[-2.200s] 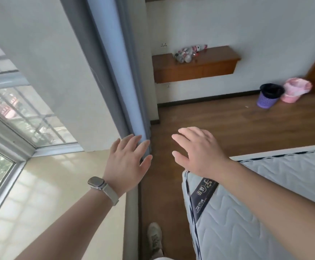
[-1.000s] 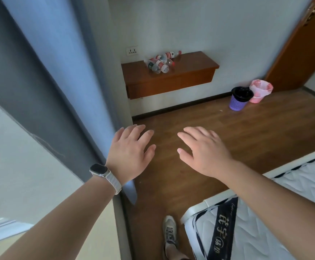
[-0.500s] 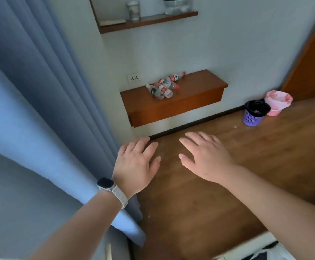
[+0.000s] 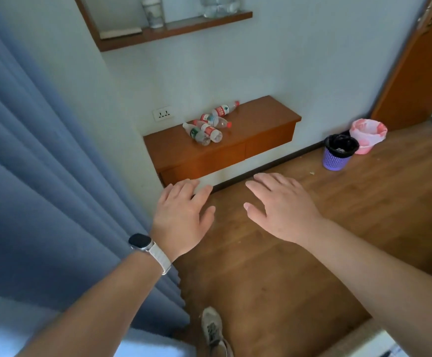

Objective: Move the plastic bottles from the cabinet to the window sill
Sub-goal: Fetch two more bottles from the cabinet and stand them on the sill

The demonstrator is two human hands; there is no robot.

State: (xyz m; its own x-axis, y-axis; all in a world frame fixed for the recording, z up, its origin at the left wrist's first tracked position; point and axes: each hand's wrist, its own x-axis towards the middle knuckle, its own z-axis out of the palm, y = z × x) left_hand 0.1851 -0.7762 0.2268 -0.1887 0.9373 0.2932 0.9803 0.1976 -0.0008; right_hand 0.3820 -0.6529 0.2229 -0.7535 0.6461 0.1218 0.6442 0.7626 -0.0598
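Both hands are held out in front of the person, palms down, over the brown wooden floor (image 4: 274, 279). The left hand (image 4: 181, 215), with a dark smartwatch on a white strap (image 4: 145, 244) at the wrist, has its fingers (image 4: 184, 186) spread flat and holds nothing; the right hand (image 4: 282, 207) is the same, fingers (image 4: 266, 180) loose and empty. The clear plastic bottles with red labels (image 4: 211, 123) lie on their sides in a small pile on the top surface of the low brown wooden wall cabinet (image 4: 235, 148), well apart from both hands. A blue curtain (image 4: 42, 176) hangs at the left. A purple mesh waste basket with a black liner (image 4: 338, 153) stands on the floor to the right of the cabinet, just beside a pink-lined bin (image 4: 368, 134)
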